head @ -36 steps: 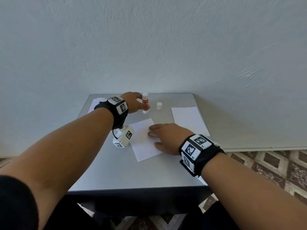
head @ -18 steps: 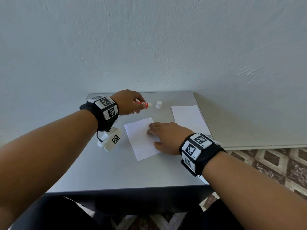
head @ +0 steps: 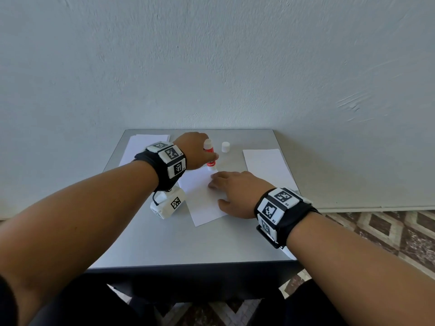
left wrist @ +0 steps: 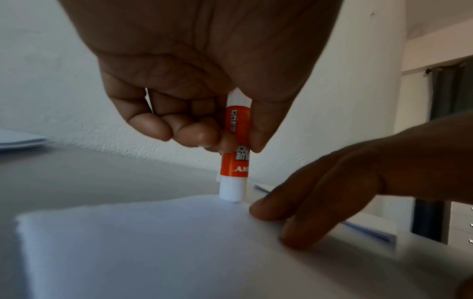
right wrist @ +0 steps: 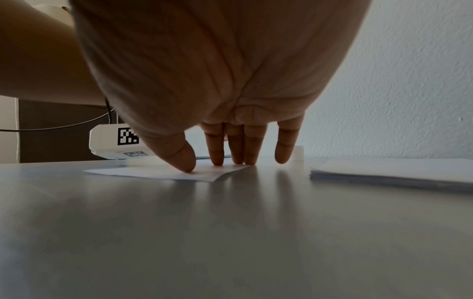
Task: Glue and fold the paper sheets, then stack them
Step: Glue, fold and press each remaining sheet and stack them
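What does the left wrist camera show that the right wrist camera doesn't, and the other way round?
Only the left wrist view shows the left hand gripping the glue stick, its white tip down on the sheet near the far edge.

Only the right wrist view shows the thick paper stack to the right, seen edge-on, and the left wrist's camera box.

Both show the right hand with straight fingers pressing the sheet flat on the grey table.
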